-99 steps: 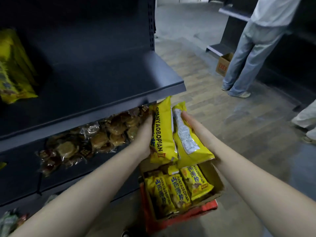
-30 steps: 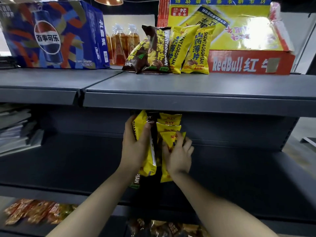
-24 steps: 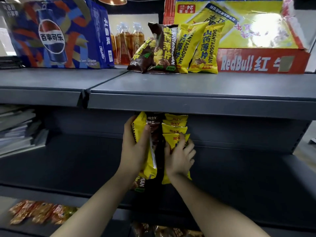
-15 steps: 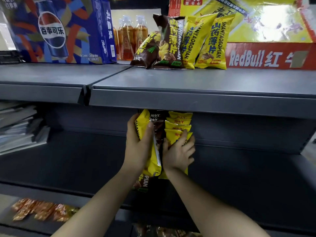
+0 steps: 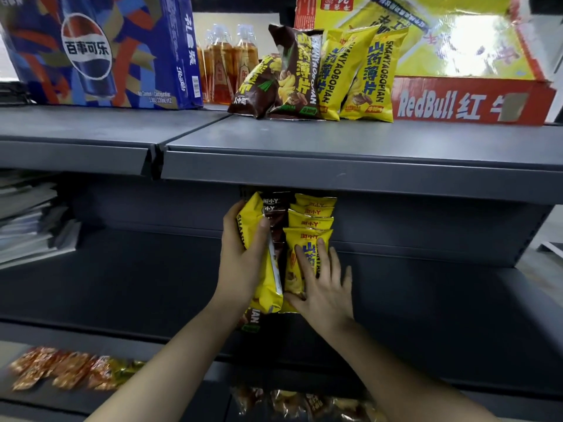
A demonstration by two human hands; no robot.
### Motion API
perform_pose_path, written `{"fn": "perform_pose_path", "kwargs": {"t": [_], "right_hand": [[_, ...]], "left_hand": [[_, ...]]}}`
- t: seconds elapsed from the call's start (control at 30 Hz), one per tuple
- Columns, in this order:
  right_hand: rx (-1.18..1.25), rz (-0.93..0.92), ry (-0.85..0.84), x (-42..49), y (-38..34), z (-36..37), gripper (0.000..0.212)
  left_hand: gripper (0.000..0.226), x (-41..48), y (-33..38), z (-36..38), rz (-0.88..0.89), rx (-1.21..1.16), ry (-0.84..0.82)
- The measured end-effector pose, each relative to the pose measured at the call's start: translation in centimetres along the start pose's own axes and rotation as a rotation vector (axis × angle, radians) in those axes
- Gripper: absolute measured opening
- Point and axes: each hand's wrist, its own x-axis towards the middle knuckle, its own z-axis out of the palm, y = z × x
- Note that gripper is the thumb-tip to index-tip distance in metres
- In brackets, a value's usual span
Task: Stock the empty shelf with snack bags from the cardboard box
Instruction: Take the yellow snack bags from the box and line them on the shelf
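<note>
— Where's the yellow snack bag (image 5: pixel 269 281)?
— Over the middle shelf (image 5: pixel 426 315), with the left hand (image 5: pixel 243 263) wrapped round it. It stands on end, long axis vertical, top seam up.
— The right hand (image 5: pixel 326 287)?
— Fingers straight and spread, pressing the nearest bag (image 5: pixel 306 237) of the yellow row (image 5: pixel 312 208), just right.

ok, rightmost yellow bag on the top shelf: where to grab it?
Probably pinch its top seam, coming from the front and above: the yellow bag stands near upright, a neighbour bag against its left, the RedBull box close on its right.
</note>
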Motion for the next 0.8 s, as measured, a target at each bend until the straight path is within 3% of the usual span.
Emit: {"fn": "perform_pose_path", "kwargs": {"t": [0.27,0.37,0.5,0.63,0.8], "right_hand": [[0.044,0.033,-0.137,-0.2,-1.6,-1.5,0.08],[0.054,0.02,-0.02,-1.5,0.1,-3.6,0.064],[0.086,0.157,0.014,-3.3,3.9,-5.5,0.062],[0.168,0.217,0.001,-4.7,7.2,-7.5,0.04],[0.316,0.168,-0.044,-6.2,9.1,-8.7,0.036]], "left_hand": [[0.059,-2.1,-0.5,0.4,0.026,0.066,-0.045],[0.069,-3.2,0.1,1.3,0.069,0.161,-0.122],[0.068,-5.3,0.5,4.5,0.183,0.371,-0.175],[0.068,-6.2,-1.7,8.2,0.117,0.566,-0.106],[0.072,-5.3,-4.9,10.6,0.008,0.797,0.048]]}}
